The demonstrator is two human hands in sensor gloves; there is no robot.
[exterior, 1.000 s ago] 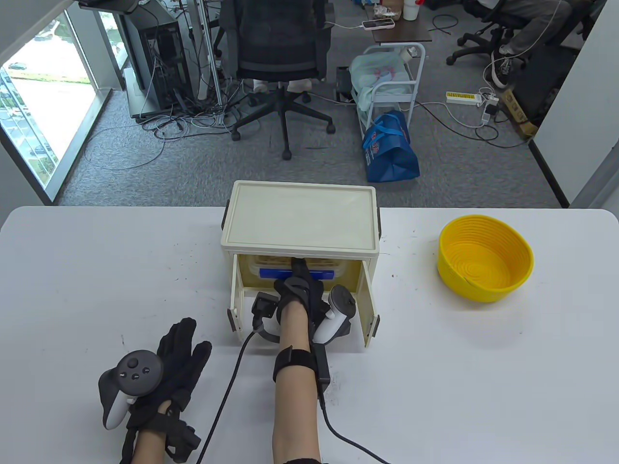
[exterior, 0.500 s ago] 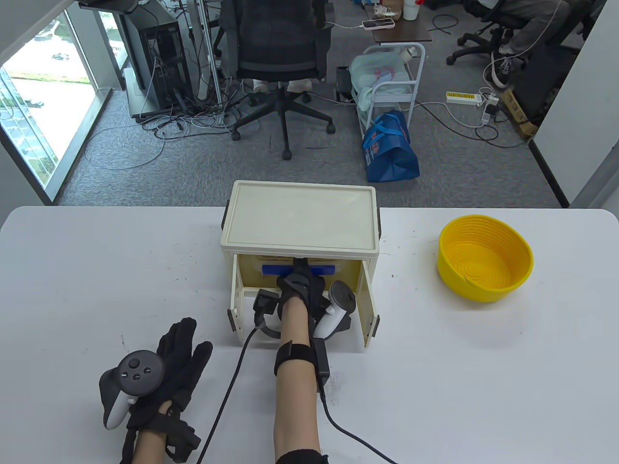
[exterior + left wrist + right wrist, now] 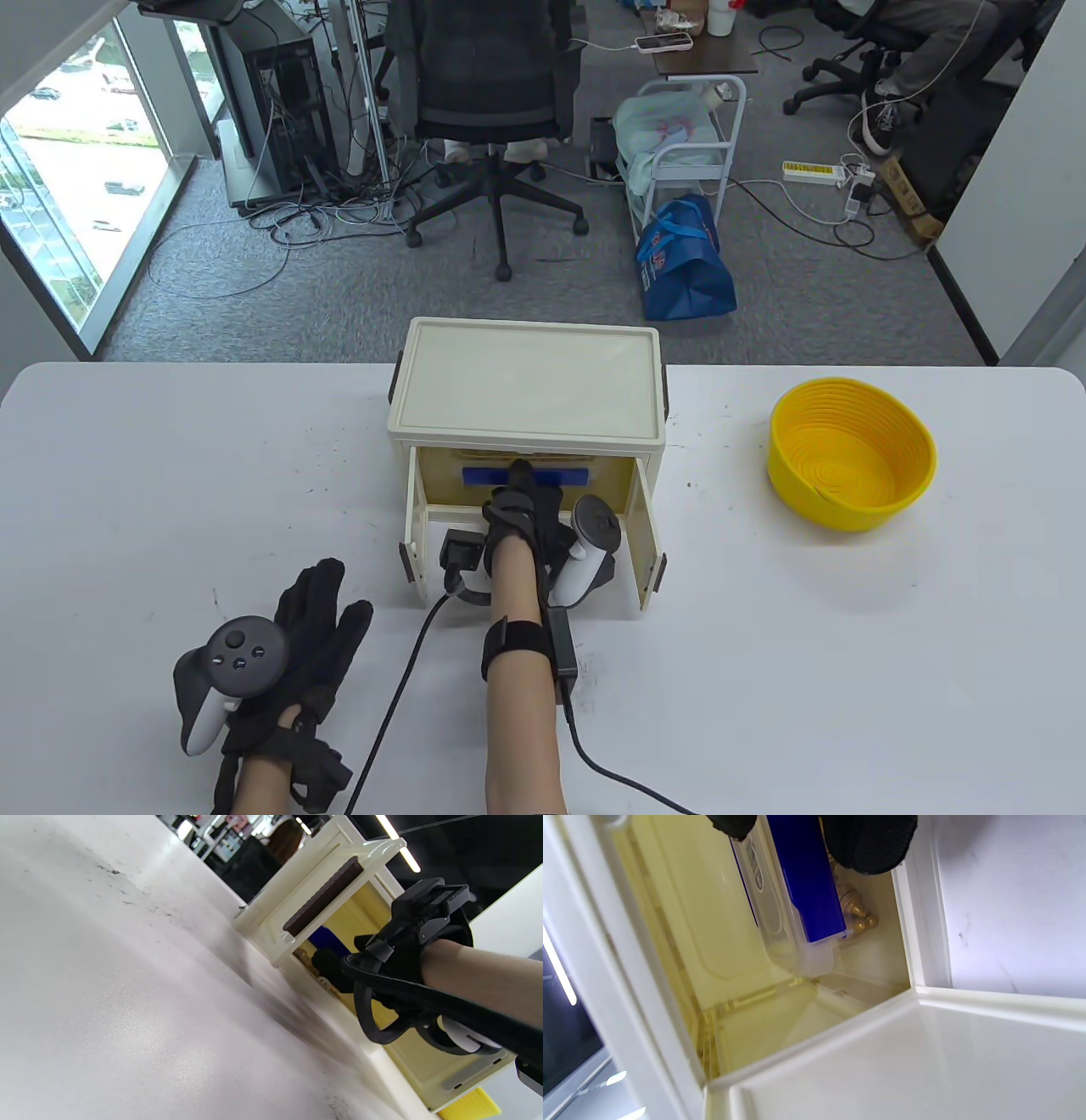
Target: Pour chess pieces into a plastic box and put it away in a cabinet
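Observation:
A cream cabinet (image 3: 526,382) stands mid-table with both doors swung open. Inside it sits the clear plastic box (image 3: 785,921) with a blue latch (image 3: 564,475) on its near end; gold chess pieces (image 3: 859,918) show through its wall. My right hand (image 3: 522,497) reaches into the opening and grips the box's near end, fingertips (image 3: 869,844) on either side of the latch. The left wrist view shows that hand (image 3: 335,967) inside the cabinet (image 3: 305,887). My left hand (image 3: 318,620) lies flat on the table at the front left, fingers spread, holding nothing.
A yellow ribbed bowl (image 3: 853,463) stands at the right of the white table (image 3: 170,475). The cabinet's open doors (image 3: 646,543) jut toward me on both sides of my right wrist. A cable (image 3: 399,696) trails from that wrist across the table.
My right hand has pushed the box a little deeper into the cabinet, so less of the box shows. The left hand has stayed still.

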